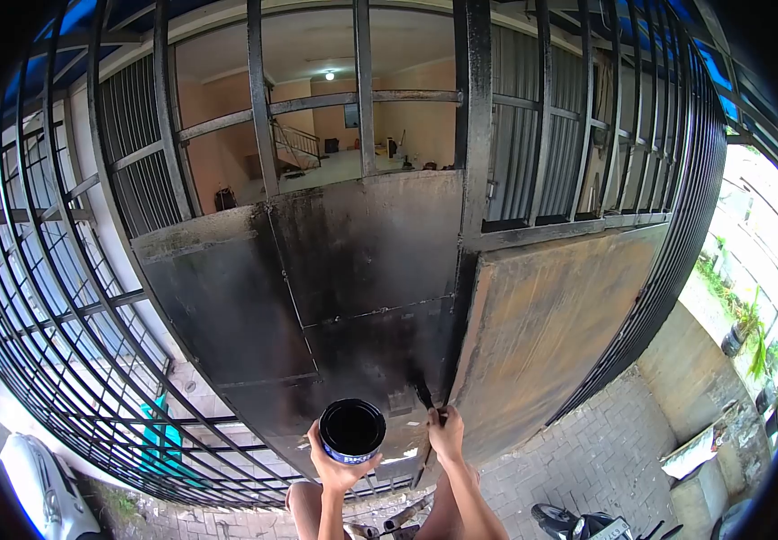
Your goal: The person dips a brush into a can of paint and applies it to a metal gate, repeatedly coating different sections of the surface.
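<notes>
My left hand point(333, 468) is wrapped round a paint can point(353, 430) with black paint inside and a blue-and-white label low on its side. A paintbrush point(424, 396) is in my right hand point(446, 435), its dark bristles up against the metal gate panel point(366, 346). Much of that panel is coated black, with patchy grey along its top and lower edges. White weld lines cross its surface. Right of the brush stands a second panel point(560, 306), rusty brown and streaked.
Vertical bars point(362, 81) rise above the panels, with a lit room behind them. A motorcycle point(587, 524) stands on the paving point(533, 481) at lower right. At lower left are a white car point(45, 490) and a green cloth point(162, 436) behind bars.
</notes>
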Demonstrator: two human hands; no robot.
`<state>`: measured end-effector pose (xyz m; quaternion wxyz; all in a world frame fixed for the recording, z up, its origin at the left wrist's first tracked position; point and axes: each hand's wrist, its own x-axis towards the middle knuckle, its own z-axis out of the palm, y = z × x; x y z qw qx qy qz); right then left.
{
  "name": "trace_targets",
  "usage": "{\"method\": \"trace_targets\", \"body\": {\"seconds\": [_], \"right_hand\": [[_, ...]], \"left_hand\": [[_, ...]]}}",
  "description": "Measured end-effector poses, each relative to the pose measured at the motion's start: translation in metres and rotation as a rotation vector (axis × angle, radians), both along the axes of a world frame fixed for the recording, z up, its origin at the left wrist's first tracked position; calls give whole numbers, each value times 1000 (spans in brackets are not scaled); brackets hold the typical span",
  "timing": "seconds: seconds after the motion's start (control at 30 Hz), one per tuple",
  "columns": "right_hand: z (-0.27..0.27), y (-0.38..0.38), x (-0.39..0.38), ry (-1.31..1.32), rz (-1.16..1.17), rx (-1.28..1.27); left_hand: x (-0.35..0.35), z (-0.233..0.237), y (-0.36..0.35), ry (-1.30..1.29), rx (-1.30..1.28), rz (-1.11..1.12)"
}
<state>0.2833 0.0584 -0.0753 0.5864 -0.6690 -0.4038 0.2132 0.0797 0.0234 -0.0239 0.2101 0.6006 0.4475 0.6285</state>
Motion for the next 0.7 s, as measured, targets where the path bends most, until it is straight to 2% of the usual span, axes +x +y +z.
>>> {"method": "trace_targets", "body": {"seconds": [0.07, 0.23, 0.33, 0.37, 0.47, 0.57, 0.67, 0.7], "right_hand": [[15, 3, 1, 56, 61, 77], [106, -23, -14, 247, 191, 412], [70, 2, -6, 200, 129, 297], [32, 16, 0, -8, 28, 309], [-18, 3, -4, 113, 29, 159], [-85, -9, -3, -78, -46, -19], [-56, -42, -7, -109, 65, -189], [-52, -44, -8, -35, 111, -156]], "left_hand": [[-1, -3, 0, -7, 1, -9], [-3, -6, 2, -14, -26, 7], [-2, -1, -1, -3, -28, 18], [-2, 1, -1, -9, -16, 11], [-1, 5, -5, -14, -17, 12], [0, 11, -7, -26, -22, -10], [0, 9, -6, -13, -14, -18], [-1, 8, -3, -10, 3, -19]]}}
